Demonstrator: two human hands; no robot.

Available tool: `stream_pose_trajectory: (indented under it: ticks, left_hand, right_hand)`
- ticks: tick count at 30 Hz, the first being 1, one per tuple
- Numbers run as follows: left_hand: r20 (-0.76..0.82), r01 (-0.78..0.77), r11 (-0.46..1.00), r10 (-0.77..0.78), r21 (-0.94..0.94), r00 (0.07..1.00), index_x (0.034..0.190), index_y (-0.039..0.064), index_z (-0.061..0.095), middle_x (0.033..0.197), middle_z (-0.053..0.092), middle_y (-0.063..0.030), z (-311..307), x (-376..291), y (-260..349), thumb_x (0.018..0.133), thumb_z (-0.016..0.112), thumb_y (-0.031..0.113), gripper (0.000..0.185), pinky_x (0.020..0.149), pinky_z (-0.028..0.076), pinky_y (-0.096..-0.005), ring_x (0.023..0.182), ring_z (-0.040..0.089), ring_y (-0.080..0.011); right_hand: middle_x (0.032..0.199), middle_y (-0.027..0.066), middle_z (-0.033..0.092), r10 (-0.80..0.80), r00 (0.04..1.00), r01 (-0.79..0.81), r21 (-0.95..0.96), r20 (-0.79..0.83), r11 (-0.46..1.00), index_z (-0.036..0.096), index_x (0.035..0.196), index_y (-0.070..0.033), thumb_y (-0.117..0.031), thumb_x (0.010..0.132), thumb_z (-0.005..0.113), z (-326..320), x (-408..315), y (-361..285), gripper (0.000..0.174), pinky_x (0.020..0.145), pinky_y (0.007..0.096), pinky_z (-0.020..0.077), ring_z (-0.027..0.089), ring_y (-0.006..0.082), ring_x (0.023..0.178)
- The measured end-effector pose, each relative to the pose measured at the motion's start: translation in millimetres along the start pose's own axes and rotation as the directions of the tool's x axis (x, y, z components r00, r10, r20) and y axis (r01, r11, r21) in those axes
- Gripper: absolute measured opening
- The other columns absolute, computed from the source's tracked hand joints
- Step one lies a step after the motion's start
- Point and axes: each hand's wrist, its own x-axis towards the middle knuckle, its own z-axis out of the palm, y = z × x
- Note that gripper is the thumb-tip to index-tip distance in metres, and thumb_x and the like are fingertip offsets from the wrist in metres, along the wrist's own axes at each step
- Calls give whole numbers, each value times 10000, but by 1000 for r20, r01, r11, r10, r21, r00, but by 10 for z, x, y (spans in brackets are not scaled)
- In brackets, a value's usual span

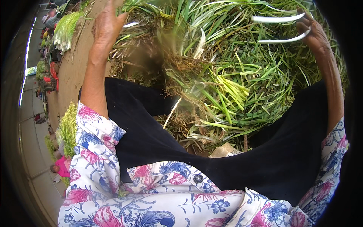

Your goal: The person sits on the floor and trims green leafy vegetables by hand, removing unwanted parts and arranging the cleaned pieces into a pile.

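Note:
My right hand is at the upper right with its fingers bent around two long, curved white stalks. The stalks point left over a heap of green leaves and plant trimmings. At the upper left is my left hand, its thumb away from the fingers. The picture's top edge and the hand's own angle hide part of its grip. Just right of that thumb shows a short white stalk end. Dry roots and brown husks lie matted between my knees, with a loose yellow-green bunch of leaves on the heap.
Black trousers cover my spread legs around the heap. A pale sack-like item with print sits between them. Bare brown ground runs along the left, with a bundle of white-stemmed greens. Farther off is a person in pink.

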Motion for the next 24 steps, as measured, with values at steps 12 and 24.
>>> stream_pose_trajectory:
  ticks: [12, 24]
  left_hand:
    - [54, -435, 895, 441, -103, 896, 817, 24, 505, 733, 561, -120, 620, -605, 1134, 777, 643, 193, 222, 450, 468, -308, 578, 589, -164]
    - [-82, -228, 956, 217, -182, 973, 734, 83, 524, 518, 455, 9, 626, -346, 859, 780, 527, 126, 63, 380, 293, -275, 440, 422, -80]
  right_hand:
    - [709, -6, 416, -80, 997, 80, -292, 15, 953, 445, 1088, 33, -196, 931, 427, 1130, -588, 796, 278, 467, 152, 457, 391, 42, 539]
    - [540, -52, 276, 333, 900, -334, -47, 282, 941, 447, 1007, 12, -166, 956, 347, 1241, -730, 1287, 210, 278, 148, 215, 230, 19, 388]
